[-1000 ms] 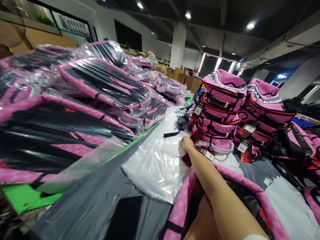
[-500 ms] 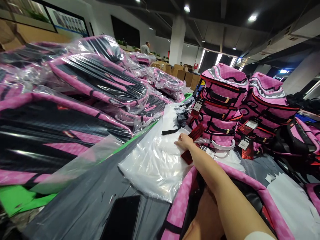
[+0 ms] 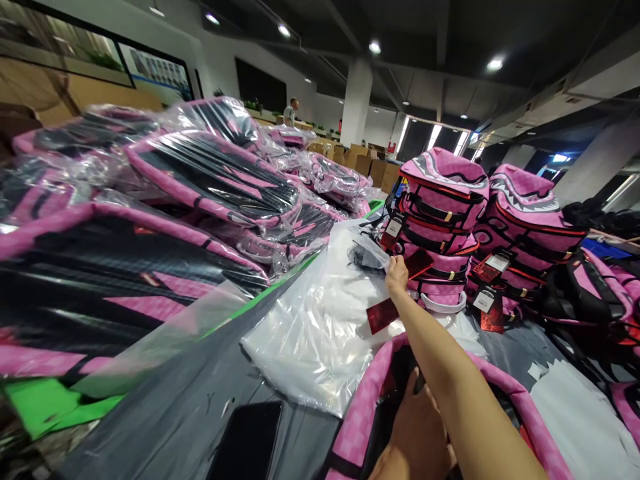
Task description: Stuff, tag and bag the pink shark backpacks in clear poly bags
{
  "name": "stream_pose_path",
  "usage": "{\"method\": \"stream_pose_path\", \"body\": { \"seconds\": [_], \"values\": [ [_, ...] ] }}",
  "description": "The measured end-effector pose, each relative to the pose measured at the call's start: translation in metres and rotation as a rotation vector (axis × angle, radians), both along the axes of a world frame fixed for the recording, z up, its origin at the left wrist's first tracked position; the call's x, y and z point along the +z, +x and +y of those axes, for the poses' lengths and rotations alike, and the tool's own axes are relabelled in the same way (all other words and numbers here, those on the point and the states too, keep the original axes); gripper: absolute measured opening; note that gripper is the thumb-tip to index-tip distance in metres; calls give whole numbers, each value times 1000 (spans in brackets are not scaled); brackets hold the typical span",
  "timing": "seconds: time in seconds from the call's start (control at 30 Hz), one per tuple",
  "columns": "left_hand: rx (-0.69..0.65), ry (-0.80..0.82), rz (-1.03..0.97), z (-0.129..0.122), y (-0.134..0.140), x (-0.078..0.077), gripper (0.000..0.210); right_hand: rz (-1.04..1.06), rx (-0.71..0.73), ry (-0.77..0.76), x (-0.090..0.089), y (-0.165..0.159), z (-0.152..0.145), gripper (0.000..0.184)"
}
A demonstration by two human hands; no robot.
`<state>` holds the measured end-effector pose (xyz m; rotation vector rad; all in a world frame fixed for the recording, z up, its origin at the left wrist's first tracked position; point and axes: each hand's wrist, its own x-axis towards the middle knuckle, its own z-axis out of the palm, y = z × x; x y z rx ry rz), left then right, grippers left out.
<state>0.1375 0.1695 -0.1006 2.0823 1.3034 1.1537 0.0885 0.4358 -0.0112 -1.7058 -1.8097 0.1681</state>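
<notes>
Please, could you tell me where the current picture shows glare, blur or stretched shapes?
In the head view, ceiling lamps shine white; in the head view, glare streaks the wrapped bags and clear plastic sheets; in the head view, the nearest wrapped bag seems stretched toward the left edge, and dark clutter at bottom left is indistinct.

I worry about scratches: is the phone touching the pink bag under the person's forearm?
Apart: in the head view, grey table surface shows between the phone and the pink bag.
</notes>
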Motion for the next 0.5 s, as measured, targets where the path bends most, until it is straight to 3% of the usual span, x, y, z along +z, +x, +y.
{"method": "stream_pose_path", "body": {
  "seconds": [0.1, 0.2, 0.37, 0.5],
  "values": [
    [-95, 58, 9, -7, -1, 15, 51, -29, 58, 80, 26, 21, -8, 36],
    [-169, 66, 14, -9, -5, 21, 68, -107, 181, 92, 39, 31, -23, 24],
    [-211, -12, 47, -1, -2, 13, 69, -210, 305, 58, 33, 12, -41, 8],
    [-203, -3, 79, 8, 5, 0, 52, -162, 175, 28, 33, -11, -31, 10]
  ]
}}
